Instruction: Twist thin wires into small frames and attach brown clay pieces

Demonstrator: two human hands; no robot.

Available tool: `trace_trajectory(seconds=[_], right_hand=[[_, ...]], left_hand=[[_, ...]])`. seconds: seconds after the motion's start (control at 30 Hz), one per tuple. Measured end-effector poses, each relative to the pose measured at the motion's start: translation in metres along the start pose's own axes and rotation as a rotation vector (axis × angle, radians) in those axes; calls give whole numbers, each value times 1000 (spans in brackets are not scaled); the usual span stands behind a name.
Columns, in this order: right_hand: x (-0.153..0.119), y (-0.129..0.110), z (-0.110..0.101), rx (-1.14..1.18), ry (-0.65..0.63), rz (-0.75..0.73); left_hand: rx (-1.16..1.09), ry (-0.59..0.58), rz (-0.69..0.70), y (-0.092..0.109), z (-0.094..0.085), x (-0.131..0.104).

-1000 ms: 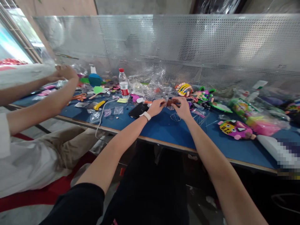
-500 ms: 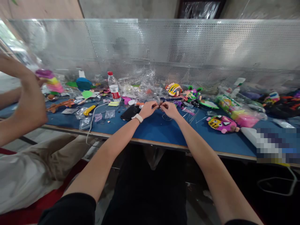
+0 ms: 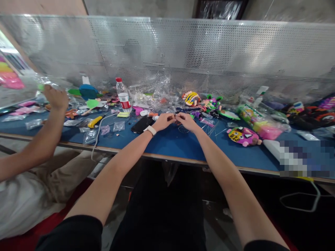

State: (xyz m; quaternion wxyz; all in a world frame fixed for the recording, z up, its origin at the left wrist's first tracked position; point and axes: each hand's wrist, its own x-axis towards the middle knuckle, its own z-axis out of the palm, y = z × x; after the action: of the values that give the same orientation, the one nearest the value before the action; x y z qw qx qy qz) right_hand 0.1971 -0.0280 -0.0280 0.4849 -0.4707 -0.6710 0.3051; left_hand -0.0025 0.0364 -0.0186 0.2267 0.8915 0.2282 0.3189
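My left hand [image 3: 165, 121] and my right hand [image 3: 184, 121] meet fingertip to fingertip above the blue table [image 3: 172, 144]. Both are closed in a pinch around something small and dark that I cannot make out. A white band [image 3: 151, 130] circles my left wrist. Just left of that hand lies a black phone-like slab [image 3: 142, 124], with a white and orange tube [image 3: 151, 114] behind it. Thin clear strands [image 3: 184, 129] curl on the table below my right hand.
A water bottle [image 3: 123, 96] with a red cap stands at the back left. A yellow-handled tool [image 3: 94, 122] and a white cable [image 3: 98, 134] lie left. A pink and yellow animal pouch [image 3: 243, 136] sits right. A co-worker's hand [image 3: 56, 98] reaches over the table's left end.
My hands have come closer together, their fingertips now touching. The co-worker's arm has swung forward over the table, and the multicoloured pack has moved to the far left. The view has shifted slightly.
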Motion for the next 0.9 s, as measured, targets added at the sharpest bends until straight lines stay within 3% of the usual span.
trace_trajectory(seconds=[0.4,0.9], right_hand=[[0,-8,-3,-121,21,-98],[-2,-10,-6,-116,-37,-73]], left_hand=[[-139,-35,-34,4,4,7],[-170,-113,-10,11,2,4]])
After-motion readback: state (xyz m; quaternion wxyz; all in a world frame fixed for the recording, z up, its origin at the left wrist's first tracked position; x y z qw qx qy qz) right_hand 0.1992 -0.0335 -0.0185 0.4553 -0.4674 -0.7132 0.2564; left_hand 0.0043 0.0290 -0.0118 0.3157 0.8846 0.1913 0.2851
